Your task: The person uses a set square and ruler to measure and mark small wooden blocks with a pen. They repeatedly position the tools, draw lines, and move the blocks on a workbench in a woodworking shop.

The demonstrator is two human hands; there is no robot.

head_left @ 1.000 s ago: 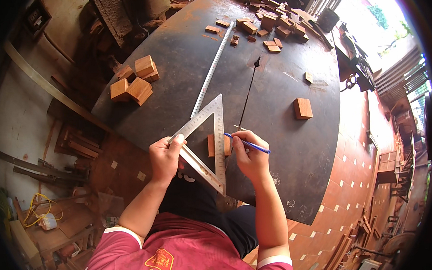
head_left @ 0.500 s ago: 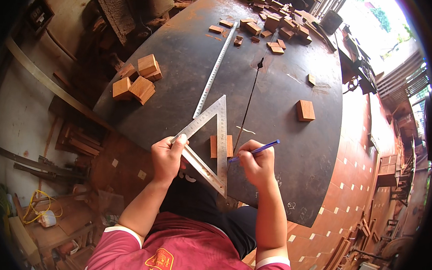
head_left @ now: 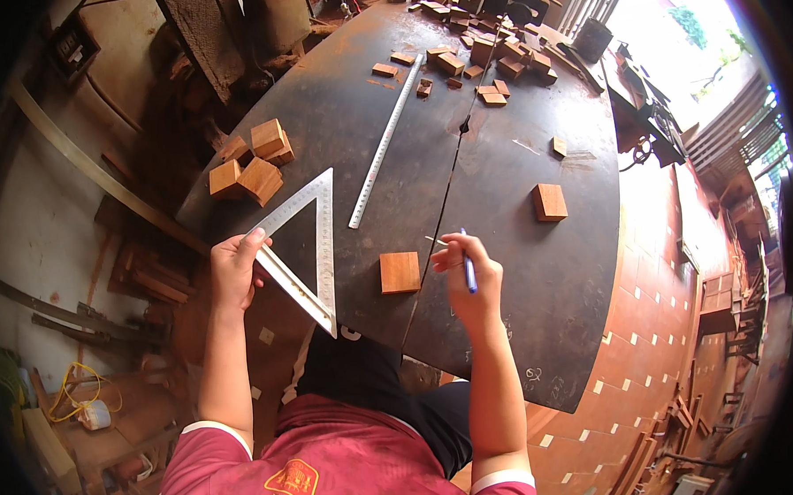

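Observation:
My left hand (head_left: 238, 268) grips a metal triangle square (head_left: 324, 242) by its thick-edged side, over the near left part of the dark tabletop. To the right of the square, a reddish wooden block (head_left: 399, 273) lies on the table near my body, with nothing covering it. My right hand (head_left: 476, 275) is closed around a blue pen (head_left: 469, 266), beside the slot in the table and right of that block. A steel ruler (head_left: 387, 142) lies flat on the table beyond the square.
Several wooden blocks (head_left: 259, 180) are grouped at the table's left edge. Another block (head_left: 550, 203) sits at the right. Many offcuts (head_left: 512, 67) are heaped at the far end. A narrow slot (head_left: 447, 197) runs along the dark table (head_left: 524, 322).
My left hand has carried the triangle square leftward, off the near block. My right hand has lifted the pen away from the block, and the pen now points differently.

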